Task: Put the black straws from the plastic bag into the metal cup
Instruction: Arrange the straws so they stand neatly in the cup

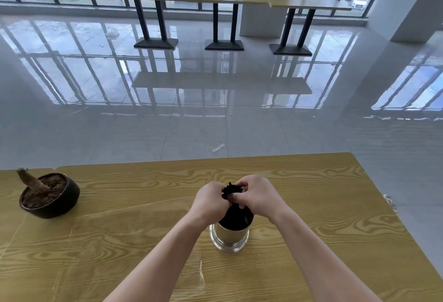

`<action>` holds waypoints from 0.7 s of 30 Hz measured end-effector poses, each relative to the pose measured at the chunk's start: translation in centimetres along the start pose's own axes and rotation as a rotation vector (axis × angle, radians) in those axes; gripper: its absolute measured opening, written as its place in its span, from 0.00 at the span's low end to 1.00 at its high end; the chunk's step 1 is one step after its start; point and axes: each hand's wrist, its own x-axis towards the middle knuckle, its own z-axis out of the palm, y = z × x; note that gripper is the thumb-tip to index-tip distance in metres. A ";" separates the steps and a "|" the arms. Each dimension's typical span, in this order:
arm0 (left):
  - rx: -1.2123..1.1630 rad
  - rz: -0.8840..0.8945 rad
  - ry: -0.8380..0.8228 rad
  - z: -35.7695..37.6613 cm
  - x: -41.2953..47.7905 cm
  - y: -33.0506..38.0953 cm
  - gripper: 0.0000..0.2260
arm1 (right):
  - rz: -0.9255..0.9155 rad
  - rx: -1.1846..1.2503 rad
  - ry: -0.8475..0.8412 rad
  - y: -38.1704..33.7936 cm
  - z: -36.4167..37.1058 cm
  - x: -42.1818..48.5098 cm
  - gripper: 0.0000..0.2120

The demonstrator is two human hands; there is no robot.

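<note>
Black thin plastic straws (236, 213), gathered as one upright bundle, are clasped between both hands directly above the shiny cylindrical metal cup (229, 238). The left hand (211, 202) is clenched round the bundle's left side, and the right hand (257, 197) is curled over its top and right side, with the fingertips (236, 197) pressed into the dark tips that poke out between the two hands. The bundle's long axis is held roughly vertical, its lower end already sunk inside the cup's rim, so the coming move is judged to be a straight downward release or push. Neither hand is clearly nearer; both meet over the cup. No clear plastic bag can be made out around the straws. Below the hands, the cup stands on the yellow wood-grain worktop (311, 241). Well to the left of the hands, a dark round pot with a brown stump (49, 195) is set near the worktop's far edge.
</note>
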 end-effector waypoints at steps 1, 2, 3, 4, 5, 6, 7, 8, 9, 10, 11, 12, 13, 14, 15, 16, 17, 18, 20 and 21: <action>0.025 -0.011 -0.008 -0.3 0.1 0.2 0.07 | 0.012 0.009 -0.008 -0.2 0.0 0.1 0.09; 0.051 -0.020 -0.011 -0.5 0.3 0.4 0.07 | 0.028 0.022 -0.020 -0.3 0.1 0.3 0.09; 0.064 -0.030 -0.008 -0.7 0.4 0.6 0.06 | 0.044 0.029 -0.029 -0.4 0.1 0.4 0.10; 0.058 -0.043 -0.002 -0.8 0.4 0.6 0.05 | 0.056 0.030 -0.033 -0.4 0.2 0.4 0.13; 0.024 -0.051 0.003 -0.6 0.2 0.4 0.03 | 0.061 0.029 -0.032 -0.3 0.3 0.4 0.16; -0.033 -0.058 0.020 -0.4 -0.1 0.1 0.07 | 0.059 0.031 -0.028 -0.1 0.4 0.2 0.21; -0.092 -0.061 0.051 0.0 -0.5 -0.3 0.15 | 0.053 0.037 -0.022 0.3 0.4 0.0 0.27; -0.142 -0.057 0.095 0.4 -0.9 -0.8 0.23 | 0.043 0.041 -0.008 0.6 0.5 -0.3 0.32; -0.166 -0.046 0.148 0.8 -1.3 -1.3 0.28 | 0.029 0.034 0.013 1.0 0.4 -0.6 0.36; -0.167 -0.029 0.201 1.1 -1.6 -1.6 0.29 | 0.014 0.016 0.044 1.4 0.4 -0.8 0.38; -0.161 -0.025 0.245 1.3 -1.7 -1.9 0.29 | 0.005 -0.007 0.078 1.8 0.3 -1.0 0.38; -0.152 -0.019 0.287 1.5 -1.8 -2.1 0.28 | 0.003 -0.026 0.113 2.1 0.3 -1.2 0.37; -0.139 -0.018 0.321 1.6 -1.9 -2.3 0.26 | 0.007 -0.037 0.144 2.4 0.3 -1.5 0.36; -0.124 -0.018 0.351 1.7 -2.0 -2.5 0.25 | 0.015 -0.039 0.166 2.7 0.4 -1.8 0.34; -0.110 -0.020 0.373 1.8 -2.1 -2.6 0.24 | 0.023 -0.032 0.178 2.9 0.6 -2.1 0.33; -0.093 -0.019 0.388 1.9 -2.3 -2.6 0.24 | 0.027 -0.026 0.190 3.1 0.8 -2.4 0.31; -0.069 -0.020 0.397 2.1 -2.5 -2.7 0.23 | 0.027 -0.031 0.204 3.2 1.1 -2.7 0.30; -0.041 -0.021 0.398 2.4 -2.6 -2.7 0.21 | 0.021 -0.057 0.221 3.3 1.4 -2.9 0.29; 0.027 -0.029 0.388 2.8 -2.7 -2.3 0.16 | 0.007 -0.164 0.258 3.2 2.0 -3.3 0.28; 0.074 -0.030 0.386 3.0 -2.8 -2.0 0.12 | 0.008 -0.218 0.264 3.0 2.2 -3.3 0.28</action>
